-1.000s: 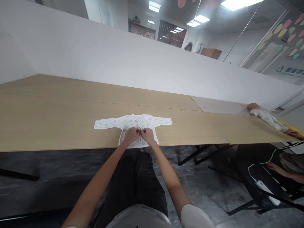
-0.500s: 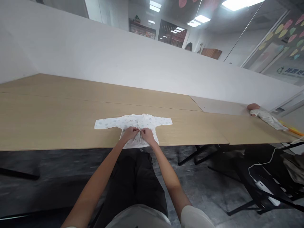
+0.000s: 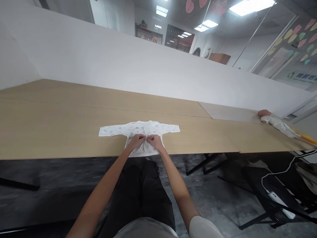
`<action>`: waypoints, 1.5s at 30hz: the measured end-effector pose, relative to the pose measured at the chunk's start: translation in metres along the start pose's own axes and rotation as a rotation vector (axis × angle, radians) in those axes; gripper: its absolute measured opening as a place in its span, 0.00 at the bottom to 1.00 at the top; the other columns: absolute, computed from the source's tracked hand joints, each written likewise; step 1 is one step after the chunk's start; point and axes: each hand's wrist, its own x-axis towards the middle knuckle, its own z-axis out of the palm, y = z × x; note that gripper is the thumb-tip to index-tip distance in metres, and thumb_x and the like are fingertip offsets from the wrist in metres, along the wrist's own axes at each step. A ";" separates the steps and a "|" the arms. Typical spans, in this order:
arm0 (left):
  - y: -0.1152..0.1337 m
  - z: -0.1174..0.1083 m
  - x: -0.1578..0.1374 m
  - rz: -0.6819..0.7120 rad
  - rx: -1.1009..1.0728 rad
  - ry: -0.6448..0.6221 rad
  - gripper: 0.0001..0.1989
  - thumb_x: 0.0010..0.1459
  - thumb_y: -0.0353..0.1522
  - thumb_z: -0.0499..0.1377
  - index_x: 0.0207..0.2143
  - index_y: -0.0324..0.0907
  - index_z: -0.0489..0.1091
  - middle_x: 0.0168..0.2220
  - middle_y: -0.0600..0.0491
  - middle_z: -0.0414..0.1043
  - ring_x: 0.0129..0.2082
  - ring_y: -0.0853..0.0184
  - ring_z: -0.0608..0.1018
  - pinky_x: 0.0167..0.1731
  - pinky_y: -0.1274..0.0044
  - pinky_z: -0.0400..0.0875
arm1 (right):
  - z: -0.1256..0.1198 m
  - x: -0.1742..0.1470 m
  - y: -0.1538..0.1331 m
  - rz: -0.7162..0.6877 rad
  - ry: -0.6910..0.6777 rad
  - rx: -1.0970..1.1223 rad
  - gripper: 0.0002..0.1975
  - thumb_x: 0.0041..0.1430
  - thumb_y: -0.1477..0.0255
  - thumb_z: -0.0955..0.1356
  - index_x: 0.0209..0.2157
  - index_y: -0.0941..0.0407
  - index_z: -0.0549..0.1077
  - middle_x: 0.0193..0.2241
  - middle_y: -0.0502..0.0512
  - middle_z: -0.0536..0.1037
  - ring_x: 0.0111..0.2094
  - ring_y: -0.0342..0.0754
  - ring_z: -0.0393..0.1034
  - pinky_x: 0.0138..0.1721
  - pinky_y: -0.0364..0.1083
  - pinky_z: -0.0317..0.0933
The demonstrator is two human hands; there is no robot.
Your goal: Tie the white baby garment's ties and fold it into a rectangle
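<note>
A small white baby shirt [image 3: 151, 127] with a scattered print lies spread on the wooden table [image 3: 74, 129], sleeves stretched out to both sides and hem by the front edge. My left hand [image 3: 136, 140] pinches at the middle of its front opening, fingers closed. Almost touching it, my right hand [image 3: 155, 141] pinches the other side of the same opening. Both fingertips meet over the shirt's centre. Whether they hold the fabric edge or a thin tie there is too small to tell.
A doll [image 3: 278, 126] in pale clothes lies at the table's far right, beside something orange-yellow [image 3: 308, 138]. A white wall [image 3: 119, 62] runs behind the table. Below right, a white power strip [image 3: 281, 205] with a cable rests on a black chair [image 3: 260, 178].
My fingertips have come slightly closer together at the shirt's front, and my right hand lies flatter over it. The shirt stays in place; the view has tilted slightly.
</note>
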 end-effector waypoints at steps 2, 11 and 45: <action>0.000 0.000 -0.001 0.018 0.001 -0.004 0.17 0.51 0.42 0.51 0.26 0.40 0.74 0.27 0.52 0.76 0.31 0.63 0.75 0.32 0.76 0.67 | 0.000 0.003 0.001 0.023 -0.011 0.035 0.05 0.55 0.74 0.70 0.33 0.57 0.80 0.30 0.52 0.82 0.33 0.45 0.75 0.36 0.40 0.65; 0.002 0.007 -0.005 -0.021 0.087 0.082 0.15 0.54 0.38 0.53 0.31 0.40 0.77 0.33 0.48 0.80 0.36 0.60 0.78 0.37 0.74 0.70 | 0.005 0.004 -0.007 0.071 0.050 -0.042 0.02 0.52 0.75 0.71 0.27 0.57 0.78 0.27 0.51 0.81 0.30 0.43 0.73 0.32 0.39 0.62; -0.057 -0.052 0.019 0.119 0.456 0.289 0.22 0.64 0.40 0.43 0.49 0.40 0.70 0.51 0.44 0.73 0.54 0.58 0.71 0.58 0.67 0.62 | -0.012 0.075 0.008 -0.014 0.134 -0.747 0.18 0.69 0.70 0.56 0.55 0.57 0.68 0.53 0.62 0.72 0.55 0.52 0.64 0.55 0.51 0.54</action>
